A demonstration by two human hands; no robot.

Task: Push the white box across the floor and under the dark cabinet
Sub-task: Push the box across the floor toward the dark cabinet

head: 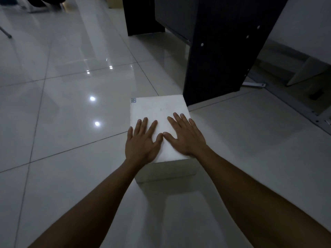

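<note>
A white box [157, 108] sits on the glossy tiled floor at the centre of the head view, with a small sticker at its far left corner. My left hand [141, 142] lies flat on the near left part of its top, fingers spread. Beside it my right hand [186, 135] rests flat on the near right part, thumb tips almost touching. The dark cabinet [220, 51] stands just beyond the box to the right. Its near side panel almost touches the box's far right corner. Open space shows between that panel and a second dark panel [141, 15] farther back.
Shiny white floor tiles [71, 108] spread to the left and front, with light reflections. A pale wall and a metal floor rail [295, 106] run along the right. A grey chair leg [6, 33] and a dark shape sit at the far left top.
</note>
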